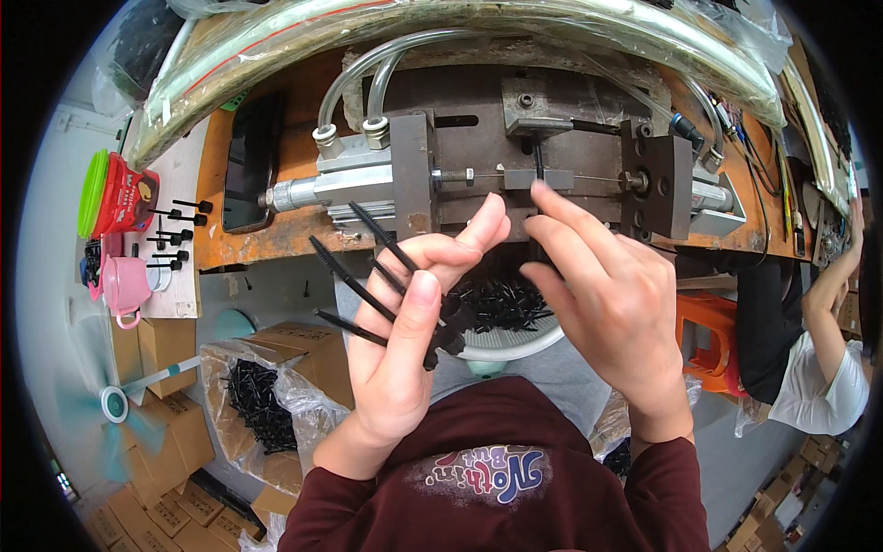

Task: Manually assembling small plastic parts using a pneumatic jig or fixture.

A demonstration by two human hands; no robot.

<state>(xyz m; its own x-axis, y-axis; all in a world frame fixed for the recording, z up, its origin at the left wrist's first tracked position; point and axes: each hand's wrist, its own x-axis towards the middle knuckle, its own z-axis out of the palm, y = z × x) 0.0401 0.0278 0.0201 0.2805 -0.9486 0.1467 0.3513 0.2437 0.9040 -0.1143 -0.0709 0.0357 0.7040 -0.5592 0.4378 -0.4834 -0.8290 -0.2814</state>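
My left hand [395, 368] is closed around several black mascara wands [359, 285], their bristled ends fanning out to the upper left and their dark caps below the fingers. My right hand [607, 294] is at the middle of a metal clamping fixture [414, 175]. Its thumb and fingers pinch the lower end of another black mascara wand [540, 158], whose thin end runs up across the small grey block [517, 179]. The fingers partly hide this wand. Below the fixture, on my lap, a white basket [515, 350] holds many black pieces.
Clear air hoses [379, 83] arch over the fixture. A phone [251, 164] lies to its left, near loose black wands [175, 236] and a pink cup [126, 283]. A fan [114, 405] and cardboard boxes [170, 442] stand lower left. Another person's arm [832, 285] shows at right beside an orange stool [706, 336].
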